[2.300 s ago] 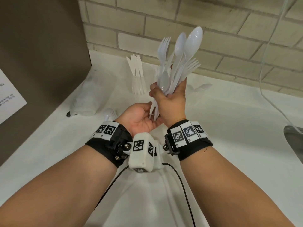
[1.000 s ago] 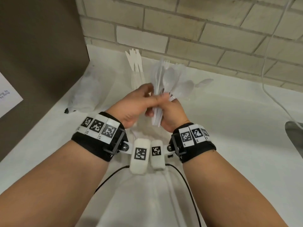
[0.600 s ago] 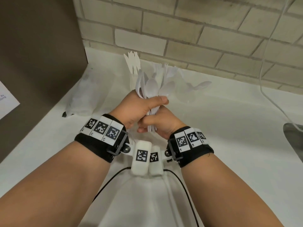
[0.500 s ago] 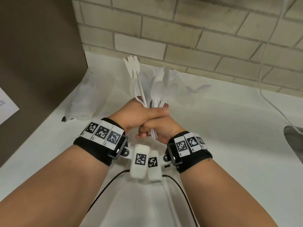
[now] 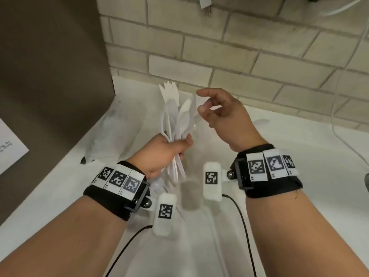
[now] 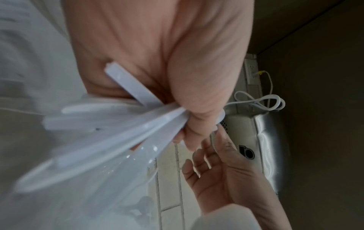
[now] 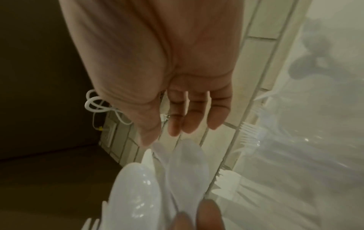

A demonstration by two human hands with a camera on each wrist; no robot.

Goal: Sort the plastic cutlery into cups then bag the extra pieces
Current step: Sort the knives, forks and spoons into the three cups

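My left hand (image 5: 165, 150) grips a bundle of white plastic cutlery (image 5: 179, 124) by the handles, spoon bowls pointing up and away. The left wrist view shows the handles (image 6: 126, 124) fanning out of the fist. My right hand (image 5: 219, 114) hovers just right of the spoon heads, empty, fingers loosely curled; from the right wrist its fingers (image 7: 195, 115) hang above the spoon bowls (image 7: 138, 186). White knives (image 5: 169, 92) stand upright behind the bundle, their cup hidden by it. A clear cup holds forks (image 7: 250, 133) by the wall.
A clear plastic bag (image 5: 103, 140) lies on the white counter (image 5: 299, 186) at the left, against a brown panel (image 5: 50, 76). A brick wall (image 5: 239, 56) runs behind. A white cable (image 5: 339, 108) hangs at the right, above a metal sink edge (image 5: 367, 182).
The bundle passed from my right hand to my left. My right hand let go and lifted up and to the right; the wrists have moved apart.
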